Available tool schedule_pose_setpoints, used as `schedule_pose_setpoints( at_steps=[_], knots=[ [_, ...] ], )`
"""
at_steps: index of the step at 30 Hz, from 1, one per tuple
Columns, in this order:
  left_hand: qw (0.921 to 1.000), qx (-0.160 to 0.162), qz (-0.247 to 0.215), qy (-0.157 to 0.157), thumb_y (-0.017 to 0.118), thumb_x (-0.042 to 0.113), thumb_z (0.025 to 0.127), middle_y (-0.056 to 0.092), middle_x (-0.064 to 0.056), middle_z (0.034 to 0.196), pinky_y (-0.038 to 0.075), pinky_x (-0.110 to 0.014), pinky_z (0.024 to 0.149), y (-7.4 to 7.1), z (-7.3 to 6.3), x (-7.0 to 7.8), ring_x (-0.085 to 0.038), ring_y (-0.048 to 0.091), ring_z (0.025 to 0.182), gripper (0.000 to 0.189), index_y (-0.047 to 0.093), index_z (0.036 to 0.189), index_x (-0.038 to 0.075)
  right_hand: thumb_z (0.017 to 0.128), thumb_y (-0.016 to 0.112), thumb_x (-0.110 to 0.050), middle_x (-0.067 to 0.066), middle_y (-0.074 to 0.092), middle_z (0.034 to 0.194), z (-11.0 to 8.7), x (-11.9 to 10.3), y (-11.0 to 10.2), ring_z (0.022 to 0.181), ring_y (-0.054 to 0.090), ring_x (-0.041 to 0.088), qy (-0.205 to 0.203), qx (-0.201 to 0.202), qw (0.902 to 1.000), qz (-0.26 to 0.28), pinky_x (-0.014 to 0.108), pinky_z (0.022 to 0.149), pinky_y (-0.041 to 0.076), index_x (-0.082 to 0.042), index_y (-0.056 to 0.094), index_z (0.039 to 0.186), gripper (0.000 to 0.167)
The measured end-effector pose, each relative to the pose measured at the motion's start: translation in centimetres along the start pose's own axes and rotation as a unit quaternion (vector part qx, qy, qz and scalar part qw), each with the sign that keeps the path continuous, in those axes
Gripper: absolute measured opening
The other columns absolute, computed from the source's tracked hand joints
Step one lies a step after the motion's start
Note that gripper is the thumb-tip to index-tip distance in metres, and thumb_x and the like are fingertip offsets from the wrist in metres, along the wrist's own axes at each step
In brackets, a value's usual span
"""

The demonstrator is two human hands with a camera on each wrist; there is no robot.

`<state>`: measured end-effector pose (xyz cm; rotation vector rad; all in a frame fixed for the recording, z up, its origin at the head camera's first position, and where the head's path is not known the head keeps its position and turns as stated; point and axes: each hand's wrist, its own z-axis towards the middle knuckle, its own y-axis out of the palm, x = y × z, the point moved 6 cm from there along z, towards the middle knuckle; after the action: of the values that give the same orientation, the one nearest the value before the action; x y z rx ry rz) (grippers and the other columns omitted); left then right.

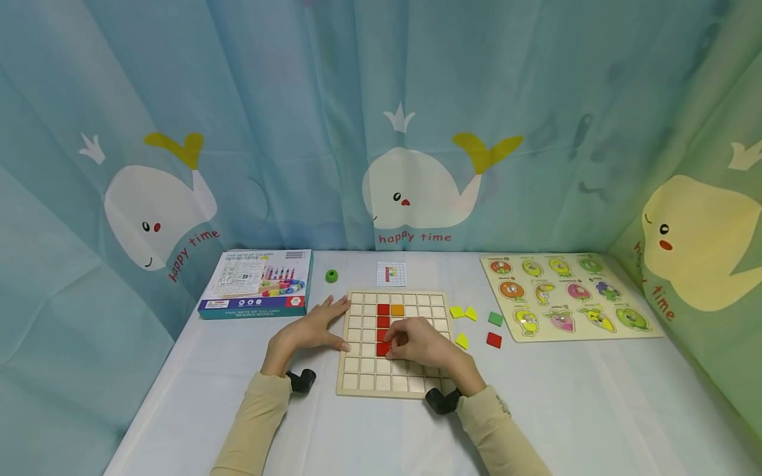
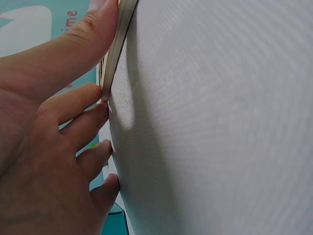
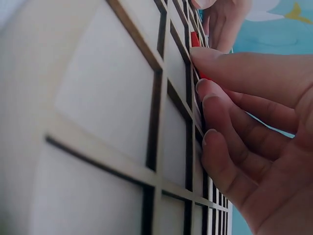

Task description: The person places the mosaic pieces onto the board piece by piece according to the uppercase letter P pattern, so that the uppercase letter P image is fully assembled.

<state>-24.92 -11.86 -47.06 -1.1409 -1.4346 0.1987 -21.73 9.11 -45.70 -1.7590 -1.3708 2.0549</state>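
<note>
A wooden grid board lies on the table with a column of red square tiles and one orange tile in its cells. My right hand is over the board, its thumb and forefinger pinching the lowest red tile of the column. In the right wrist view, red shows beside the thumb tip, and the other fingers curl close to the grid. My left hand is spread at the board's left side, thumb and fingertips against the edge.
Right of the board lie yellow pieces, a green tile and a loose red tile. Behind stand a pattern card and a green ring-like piece. A toy box is at left, a fruit puzzle board at right.
</note>
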Motion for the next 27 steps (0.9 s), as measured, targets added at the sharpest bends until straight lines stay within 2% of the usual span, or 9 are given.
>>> schedule_pose_setpoints(
  at_steps=[7, 12, 18, 27],
  knots=[
    [1.0000, 0.004, -0.004, -0.005, 0.087, 0.030, 0.082, 0.019, -0.007, 0.172, 0.009, -0.065, 0.126, 0.1, 0.1, -0.2, -0.039, 0.004, 0.160, 0.099, 0.032, 0.162, 0.010, 0.086, 0.083, -0.010, -0.005, 0.063, 0.077, -0.2, -0.2, -0.2, 0.072, 0.057, 0.009, -0.014, -0.004, 0.9999, -0.001, 0.021, 0.068, 0.049, -0.007, 0.074, 0.102, 0.018],
    [0.9999, 0.004, -0.006, -0.009, 0.087, 0.030, 0.082, 0.019, -0.006, 0.173, 0.008, -0.064, 0.127, 0.2, 0.0, -0.1, -0.038, 0.003, 0.160, 0.099, 0.031, 0.163, 0.011, 0.090, 0.077, -0.006, -0.004, 0.070, 0.085, -1.0, 0.1, -1.1, 0.076, 0.062, 0.009, -0.021, 0.003, 0.9997, 0.013, 0.021, 0.071, 0.053, -0.006, 0.075, 0.105, 0.015],
    [0.9999, 0.008, -0.007, -0.010, 0.087, 0.028, 0.081, 0.018, -0.005, 0.173, 0.008, -0.063, 0.127, 0.1, -0.1, 0.1, -0.037, 0.003, 0.161, 0.100, 0.031, 0.163, 0.012, 0.092, 0.071, -0.005, -0.003, 0.070, 0.087, -2.2, 1.2, -2.8, 0.074, 0.059, 0.011, -0.025, 0.047, 0.9986, 0.001, 0.022, 0.067, 0.052, -0.008, 0.076, 0.102, 0.012],
    [0.9999, 0.008, -0.004, -0.008, 0.086, 0.027, 0.083, 0.019, -0.007, 0.172, 0.009, -0.063, 0.127, 0.2, -0.2, 0.2, -0.037, 0.004, 0.160, 0.098, 0.030, 0.163, 0.010, 0.092, 0.075, -0.008, 0.003, 0.073, 0.093, -4.9, 3.9, -5.5, 0.075, 0.062, 0.013, 0.023, 0.123, 0.9921, 0.000, 0.023, 0.065, 0.052, -0.008, 0.076, 0.102, 0.010]
  ],
)
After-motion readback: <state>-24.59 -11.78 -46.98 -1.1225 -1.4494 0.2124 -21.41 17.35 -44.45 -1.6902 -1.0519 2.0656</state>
